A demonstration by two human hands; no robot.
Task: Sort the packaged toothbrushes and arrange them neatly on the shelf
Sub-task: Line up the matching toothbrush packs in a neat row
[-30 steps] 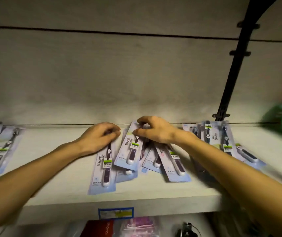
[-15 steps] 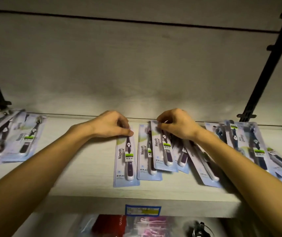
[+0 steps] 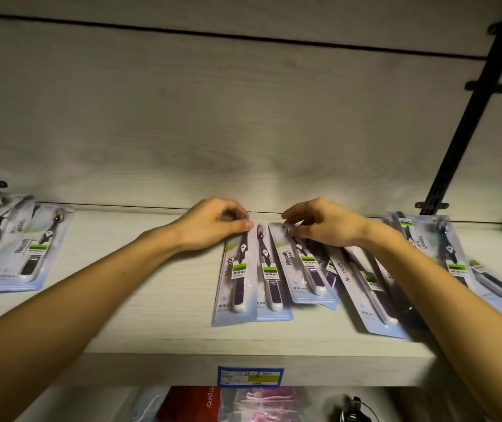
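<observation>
Pale wood-grain laminate forms the shelf [image 3: 164,318] on which the flat, pale blue blister packs of dark purple toothbrushes lie. At the middle, the left hand [image 3: 210,228] pinches the top edge of the leftmost central pack [image 3: 237,275] between thumb and curled fingers, and that pack lies nearly square to the shelf's front edge. The right hand [image 3: 324,225], fingers likewise curled, pinches the top of a slanted pack [image 3: 301,263] that partly covers the straight pack between them [image 3: 269,278]. More packs fan out untidily under the right forearm [image 3: 365,287], another cluster lies at the far right [image 3: 450,257], and a separate group sits well apart on the left [image 3: 27,248]. The step in hand looks like squaring the central packs into a row. To do it well, each pack is best swung from its top corner until its long edges run parallel to its neighbour's, then slid sideways so edges meet without overlapping, with bottom edges kept level. The smooth plastic probably slides easily, so a light grip and small nudges should stop packs already straightened from shifting.
</observation>
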